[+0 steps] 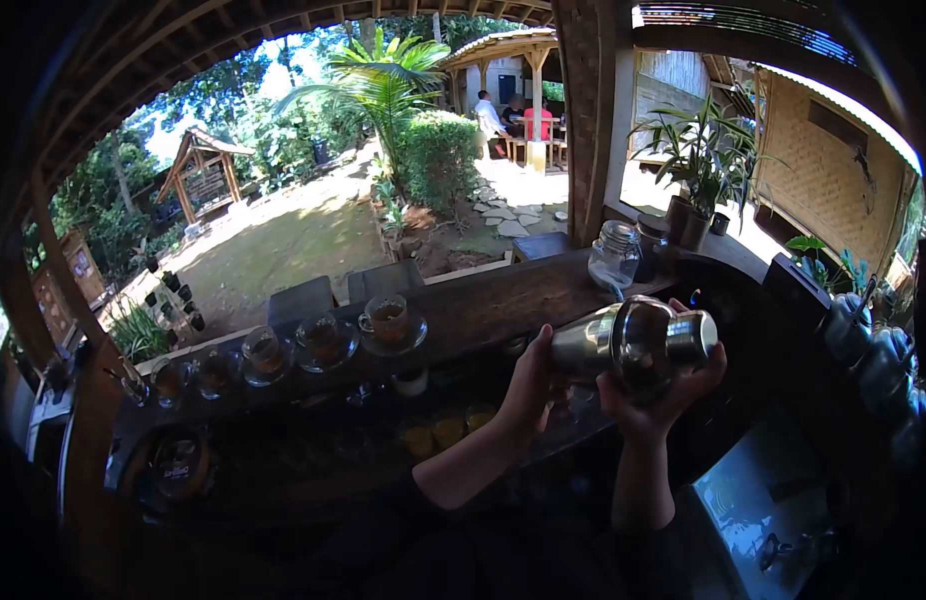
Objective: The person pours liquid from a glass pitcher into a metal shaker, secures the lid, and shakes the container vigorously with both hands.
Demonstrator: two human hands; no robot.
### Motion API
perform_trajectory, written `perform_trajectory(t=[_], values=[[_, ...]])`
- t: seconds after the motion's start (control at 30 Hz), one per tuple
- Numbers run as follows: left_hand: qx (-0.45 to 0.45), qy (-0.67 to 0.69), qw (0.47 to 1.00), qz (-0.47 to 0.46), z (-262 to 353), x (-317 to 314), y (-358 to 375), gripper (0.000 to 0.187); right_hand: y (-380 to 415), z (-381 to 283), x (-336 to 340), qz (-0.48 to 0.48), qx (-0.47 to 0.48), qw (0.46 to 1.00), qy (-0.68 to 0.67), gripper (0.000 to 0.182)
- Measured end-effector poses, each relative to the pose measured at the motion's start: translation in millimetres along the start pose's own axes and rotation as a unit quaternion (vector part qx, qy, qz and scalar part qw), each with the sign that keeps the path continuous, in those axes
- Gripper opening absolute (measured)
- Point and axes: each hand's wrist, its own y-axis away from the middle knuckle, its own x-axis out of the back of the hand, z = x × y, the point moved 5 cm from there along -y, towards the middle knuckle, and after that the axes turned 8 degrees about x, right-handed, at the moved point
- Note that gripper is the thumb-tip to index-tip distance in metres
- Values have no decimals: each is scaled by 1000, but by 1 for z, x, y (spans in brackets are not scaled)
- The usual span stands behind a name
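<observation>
A shiny metal cocktail shaker [638, 342] lies almost sideways in the air above the dark counter, its capped end pointing right. My left hand [530, 388] grips the shaker's base end, fingers partly behind it. My right hand [658, 398] is wrapped round the lid end from below, with fingers showing behind the cap. The shaker's inside is hidden. Just beyond it, a clear glass jar [614, 256] with pale contents stands on the wooden ledge.
Several glass cups on saucers, one a cup of amber drink [388, 318], line the ledge [503, 300] to the left. Lower down stand yellow-filled glasses [448, 430]. A metal sink [753, 500] is at lower right, metal kettles [848, 328] at far right. People sit in a distant shelter.
</observation>
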Motion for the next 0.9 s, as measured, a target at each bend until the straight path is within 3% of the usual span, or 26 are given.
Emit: perform_trajectory(t=[0.07, 0.17, 0.23, 0.3, 0.4, 0.5, 0.53, 0.57, 0.63, 0.67, 0.73, 0.8, 0.87, 0.9], values=[[-9, 55, 989, -140, 25, -25, 17, 56, -13, -56, -7, -14, 59, 996, -59, 101], [-190, -29, 931, -311, 82, -78, 91, 47, -15, -103, -16, -47, 67, 983, -166, 91], [-222, -41, 921, -316, 89, -75, 99, 46, -14, -90, -18, -33, 65, 997, -25, 99], [-180, -47, 970, -155, 78, -40, 55, 46, -9, -70, -20, -25, 55, 992, 115, 107], [-53, -36, 996, -68, 47, 6, 0, 47, 4, -27, -30, 42, 46, 990, 125, 115], [-94, -72, 982, -145, 66, -20, 43, 46, 0, -60, -23, 26, 98, 989, 105, 116], [-152, -124, 963, -186, 77, -34, 59, 47, -2, -76, -22, 19, 126, 985, 113, 115], [-215, -203, 926, -236, 87, -47, 78, 49, 1, -84, -20, 36, 107, 987, 114, 114], [-245, -153, 894, -342, 94, -74, 115, 48, 7, -98, -17, 66, 68, 989, 116, 112], [-248, -151, 895, -338, 93, -73, 108, 48, 9, -102, -15, 83, 49, 988, 118, 111], [-180, -198, 926, -266, 77, -57, 70, 52, 12, -106, -7, 118, 10, 985, 126, 110], [-53, -114, 969, -213, 47, -27, 30, 55, 7, -51, 4, 40, 39, 994, 93, 104], [25, -31, 989, -141, 10, -5, 10, 53, 19, -16, 7, 27, -50, 998, 11, 100], [24, -38, 989, -144, 10, -12, 14, 53, 16, -17, 6, 53, 14, 998, 34, 103]])
